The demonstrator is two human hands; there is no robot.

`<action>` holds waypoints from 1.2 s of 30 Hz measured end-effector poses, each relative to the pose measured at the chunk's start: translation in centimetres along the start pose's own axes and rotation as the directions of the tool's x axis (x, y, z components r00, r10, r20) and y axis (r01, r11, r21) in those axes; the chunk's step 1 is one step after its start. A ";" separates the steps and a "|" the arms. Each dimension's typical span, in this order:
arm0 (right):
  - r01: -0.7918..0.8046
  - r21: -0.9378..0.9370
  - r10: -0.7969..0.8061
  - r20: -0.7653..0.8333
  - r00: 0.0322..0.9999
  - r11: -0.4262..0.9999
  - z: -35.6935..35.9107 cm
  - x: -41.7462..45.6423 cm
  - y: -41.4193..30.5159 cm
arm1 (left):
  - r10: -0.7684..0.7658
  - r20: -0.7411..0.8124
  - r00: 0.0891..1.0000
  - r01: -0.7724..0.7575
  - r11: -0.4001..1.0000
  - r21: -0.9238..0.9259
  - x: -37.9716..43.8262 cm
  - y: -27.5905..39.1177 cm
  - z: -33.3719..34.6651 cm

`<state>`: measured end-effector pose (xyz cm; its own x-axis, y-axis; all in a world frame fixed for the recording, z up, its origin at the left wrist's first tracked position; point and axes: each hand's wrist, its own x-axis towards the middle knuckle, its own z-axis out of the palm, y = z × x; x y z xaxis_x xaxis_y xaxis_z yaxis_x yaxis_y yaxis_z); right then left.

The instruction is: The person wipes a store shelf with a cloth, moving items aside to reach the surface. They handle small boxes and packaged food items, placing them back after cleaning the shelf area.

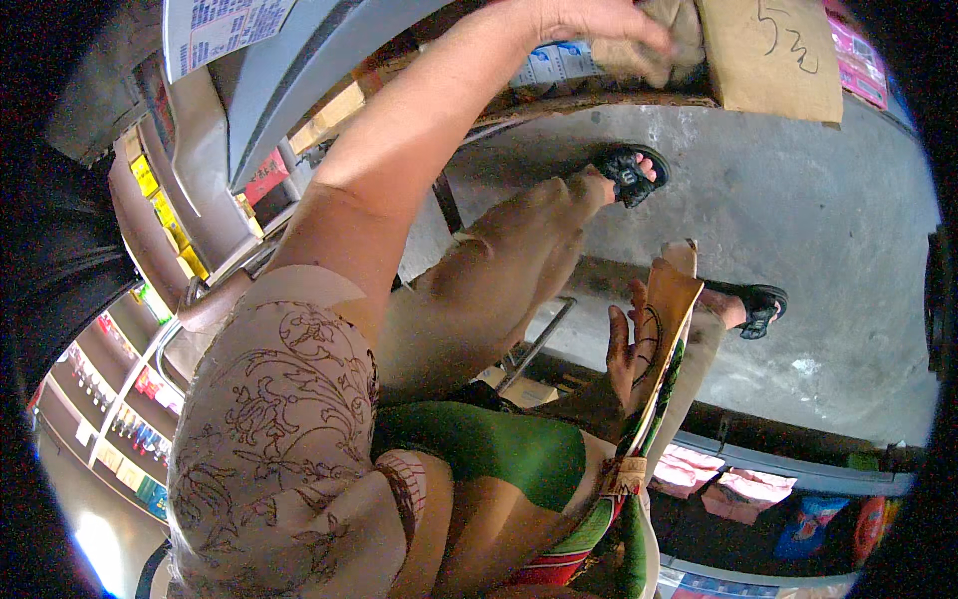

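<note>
My left hand (599, 28) reaches out at the top of the view, its fingers blurred, over a crumpled brown wrapping or flap (670, 34). Beside it is a cardboard box flap (775, 64) with handwriting. White packs with blue print (557, 64) lie just under the wrist. Lower down, my right hand (625, 359) is in shade, its fingers raised against a thin, bent tan panel (670, 292). Green and red striped material (591, 531) runs below that panel. Whether the right hand grips it is hidden. Green cloth (486, 449) lies across my lap.
Grey concrete floor (838, 217) spreads on the right, with a sandalled foot (632, 176) on it. Shelves with pink packs (748, 494) stand at lower right. Stocked shelves (112, 404) rise at left, near a grey machine-like casing (299, 67) and a metal bar (535, 344).
</note>
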<state>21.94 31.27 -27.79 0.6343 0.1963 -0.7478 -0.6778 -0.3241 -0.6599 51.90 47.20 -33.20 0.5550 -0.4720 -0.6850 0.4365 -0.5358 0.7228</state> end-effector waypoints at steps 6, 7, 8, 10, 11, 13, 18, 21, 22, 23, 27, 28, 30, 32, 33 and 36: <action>0.230 0.088 -0.211 -0.187 0.959 0.969 3.2 0.5 5.5 | 0.004 -0.313 0.950 -0.093 0.958 -0.271 0.7 -2.2 3.1; 0.272 0.017 -0.265 -0.173 0.949 0.962 2.7 0.2 5.1 | 0.347 -0.227 0.910 -0.362 0.932 -0.025 1.4 -3.4 3.3; 0.286 -0.002 -0.282 -0.168 0.944 0.958 2.3 0.3 4.9 | 0.233 -0.103 0.967 -0.225 0.971 0.080 2.3 -3.6 2.9; 0.243 0.001 -0.240 -0.158 0.958 0.970 1.7 0.2 4.6 | 0.132 -0.019 0.991 -0.102 0.839 0.534 2.6 -2.6 2.7; 0.212 0.012 -0.208 -0.146 0.967 0.977 1.4 -0.1 4.5 | 0.174 -0.044 0.984 -0.069 0.596 0.800 1.8 -2.6 2.5; 0.177 0.034 -0.170 -0.145 0.975 0.984 1.1 -0.3 4.8 | -0.001 0.016 1.000 -0.013 0.545 0.838 0.3 -0.5 2.3; 0.171 0.053 -0.162 -0.148 0.976 0.984 0.6 -0.5 6.1 | -0.037 -0.002 0.999 0.018 0.435 0.900 -2.3 -3.9 1.1; 0.197 0.060 -0.186 -0.152 0.971 0.979 0.7 -0.4 6.4 | -0.052 -0.001 0.999 0.020 0.367 0.930 -4.4 -7.3 -0.8; 0.204 0.057 -0.193 -0.152 0.969 0.977 0.6 -0.2 6.2 | -0.085 -0.027 0.996 0.055 0.353 0.934 -5.5 -7.4 -1.4; 0.208 0.057 -0.197 -0.151 0.969 0.977 0.7 -0.2 6.1 | -0.118 -0.052 0.992 0.090 0.336 0.938 -6.9 -7.3 -2.0; 0.203 0.059 -0.190 -0.173 0.966 0.977 0.8 -0.4 6.1 | -0.249 -0.110 0.962 0.169 0.230 0.958 -7.2 -4.2 -1.1; 0.198 0.061 -0.185 -0.177 0.967 0.978 0.8 -0.6 6.2 | -0.252 -0.068 0.965 0.173 0.423 0.890 -6.9 -3.8 -1.7; 0.218 0.067 -0.204 -0.166 0.965 0.974 1.0 -0.1 6.8 | -0.247 -0.021 0.969 0.201 0.736 0.646 -7.5 -3.4 -3.8; 0.216 0.073 -0.202 -0.171 0.964 0.974 1.1 -0.3 6.8 | -0.176 -0.121 0.977 0.209 0.902 0.378 -7.7 -3.8 -4.2; 0.212 0.074 -0.197 -0.170 0.966 0.975 1.1 -0.3 6.9 | -0.099 -0.174 0.980 0.182 0.804 0.566 -7.1 -4.2 -4.5; 0.206 0.082 -0.190 -0.173 0.966 0.975 1.4 -0.5 7.0 | 0.099 -0.445 0.890 0.370 0.411 0.833 -7.0 -3.4 -3.3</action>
<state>16.34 30.17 -32.14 0.8060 0.0915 -0.5848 -0.5605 -0.1992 -0.8038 48.86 54.63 -30.60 0.8521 -0.1617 -0.4977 -0.2048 -0.9783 -0.0328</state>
